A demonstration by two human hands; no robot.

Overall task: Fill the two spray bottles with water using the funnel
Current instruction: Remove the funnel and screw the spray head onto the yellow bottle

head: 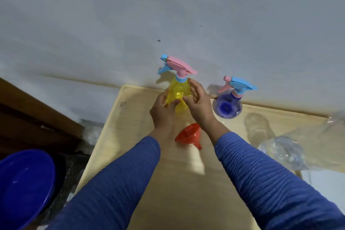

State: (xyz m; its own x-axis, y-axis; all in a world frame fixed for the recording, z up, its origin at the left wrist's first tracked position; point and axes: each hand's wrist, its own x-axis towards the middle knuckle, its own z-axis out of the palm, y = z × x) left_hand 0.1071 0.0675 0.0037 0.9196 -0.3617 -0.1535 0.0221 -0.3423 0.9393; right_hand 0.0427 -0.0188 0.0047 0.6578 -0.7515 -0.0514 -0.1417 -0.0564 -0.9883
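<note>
Pale wooden tabletop [168,192] is set against a grey-white wall [168,15], and on it stands the landmark of the scene, a translucent yellow plastic spray bottle [178,92] topped by a pink trigger head with a blue nozzle and lever [176,66]. It is seen upright near the table's far edge. The left hand [164,110] is placed against the yellow bottle's left side, with thumb and fingers curved round the body. The right hand [197,102] is held at the bottle's right side, fingers nearly straight and spread apart; whether they touch the plastic cannot be told. To the right of the yellow bottle, well apart from it, a translucent blue plastic spray bottle [226,107] with a blue trigger head and pink nozzle [239,85] is seen upright. Nearer than the yellow bottle, between the two blue ribbed sleeves [261,173], a red plastic funnel [190,134] is laid on its side, spout pointing toward the viewer. Farther right of the yellow bottle, a clear crumpled plastic bottle [280,151] is seen. Far to the lower left of the yellow bottle, off the table, a dark blue plastic basin [24,183] is partly shown.
</note>
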